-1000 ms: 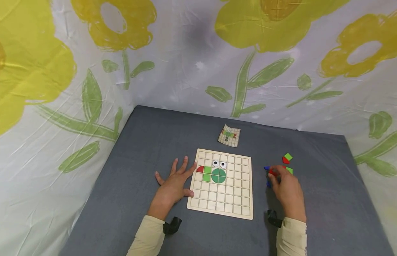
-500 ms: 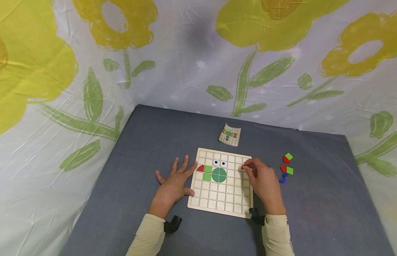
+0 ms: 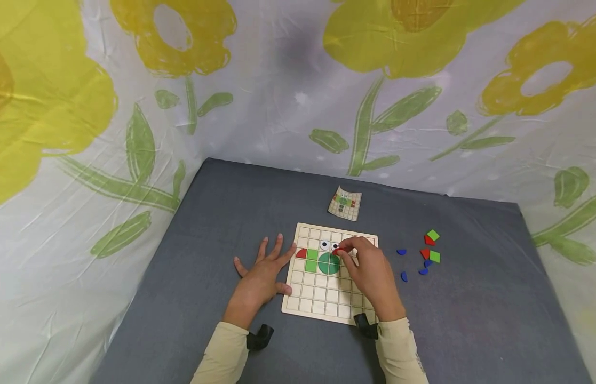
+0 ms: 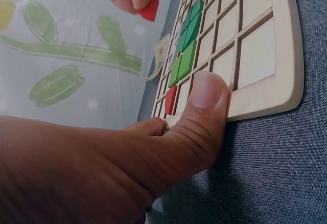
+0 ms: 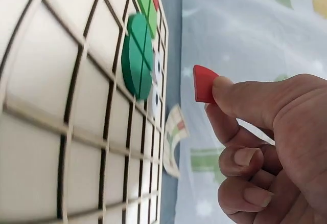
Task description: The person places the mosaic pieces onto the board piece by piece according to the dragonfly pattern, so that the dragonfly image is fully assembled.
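Observation:
My right hand (image 3: 372, 272) pinches a red quarter-round tile (image 5: 203, 83) between thumb and forefinger, raised over the wooden grid board (image 3: 319, 294). In the head view the tile overlaps the area by one eye tile (image 3: 324, 245) and the dark green circle (image 3: 328, 263). My left hand (image 3: 259, 282) lies with fingers spread at the board's left side, thumb (image 4: 207, 93) on its rim. Set in the grid are two light green squares (image 3: 311, 260) with another red quarter-round tile (image 3: 302, 253) left of them.
A slightly curled picture card (image 3: 346, 204) lies behind the board. Right of the board are loose blue half-round tiles (image 3: 401, 252), red tiles (image 3: 429, 240) and light green square tiles (image 3: 434, 256). A flowered cloth (image 3: 278, 106) hangs behind the table.
My right hand has picked up the red tile from the loose pieces and carried it left over the board, close to the eye tiles. My left hand has stayed in place.

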Tool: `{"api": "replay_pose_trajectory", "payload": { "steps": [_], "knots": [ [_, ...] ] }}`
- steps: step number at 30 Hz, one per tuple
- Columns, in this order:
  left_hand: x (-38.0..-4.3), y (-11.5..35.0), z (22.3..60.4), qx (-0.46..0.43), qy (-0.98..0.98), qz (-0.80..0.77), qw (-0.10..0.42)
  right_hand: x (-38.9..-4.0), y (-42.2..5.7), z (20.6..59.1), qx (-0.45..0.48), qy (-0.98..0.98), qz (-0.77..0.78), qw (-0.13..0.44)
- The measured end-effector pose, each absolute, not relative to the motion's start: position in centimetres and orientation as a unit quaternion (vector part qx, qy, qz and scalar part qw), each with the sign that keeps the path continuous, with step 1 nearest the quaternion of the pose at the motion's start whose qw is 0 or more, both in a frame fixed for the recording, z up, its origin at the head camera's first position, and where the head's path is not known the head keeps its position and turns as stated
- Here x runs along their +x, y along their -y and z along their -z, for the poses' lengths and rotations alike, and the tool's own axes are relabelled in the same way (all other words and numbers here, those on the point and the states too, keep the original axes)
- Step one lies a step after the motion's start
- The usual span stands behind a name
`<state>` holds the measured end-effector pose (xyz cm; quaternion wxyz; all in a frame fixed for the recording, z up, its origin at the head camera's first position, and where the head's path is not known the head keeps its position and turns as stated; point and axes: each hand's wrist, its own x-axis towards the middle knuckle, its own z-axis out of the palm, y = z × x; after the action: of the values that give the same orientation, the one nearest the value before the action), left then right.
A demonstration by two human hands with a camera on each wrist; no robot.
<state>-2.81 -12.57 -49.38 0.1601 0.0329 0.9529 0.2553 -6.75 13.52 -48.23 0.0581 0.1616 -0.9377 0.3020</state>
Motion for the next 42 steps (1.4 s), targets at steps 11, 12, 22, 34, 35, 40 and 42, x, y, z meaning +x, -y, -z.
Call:
{"api": "replay_pose_trajectory", "payload": {
  "steps": [11, 12, 22, 34, 35, 40, 42],
  "knots": [
    [-2.8, 12.6, 49.5, 0.037, -0.954, -0.252, 0.159, -6.7, -10.6, 48.4, 0.189, 0.935, -0.298, 0.044],
    [-2.8, 12.6, 49.6, 0.037, -0.954, -0.25, 0.159, -6.7, -10.4, 48.4, 0.193, 0.934, -0.298, 0.044],
    [-2.9, 12.6, 49.6, 0.04, -0.955, -0.249, 0.158, -6.5, -8.7, 48.9, 0.223, 0.925, -0.304, 0.036],
    [-2.9, 12.7, 49.6, 0.038, -0.954, -0.246, 0.164, -6.5, -7.6, 49.3, 0.236, 0.924, -0.301, 0.022],
    [-3.0, 12.7, 49.6, 0.038, -0.954, -0.246, 0.165, -6.5, -7.6, 49.4, 0.238, 0.923, -0.301, 0.022],
    [-3.0, 12.7, 49.6, 0.037, -0.954, -0.247, 0.166, -6.7, -7.3, 49.6, 0.249, 0.922, -0.297, 0.022],
    [-3.0, 12.7, 49.6, 0.037, -0.954, -0.248, 0.166, -6.7, -7.2, 49.7, 0.252, 0.922, -0.292, 0.021]
  ]
}}
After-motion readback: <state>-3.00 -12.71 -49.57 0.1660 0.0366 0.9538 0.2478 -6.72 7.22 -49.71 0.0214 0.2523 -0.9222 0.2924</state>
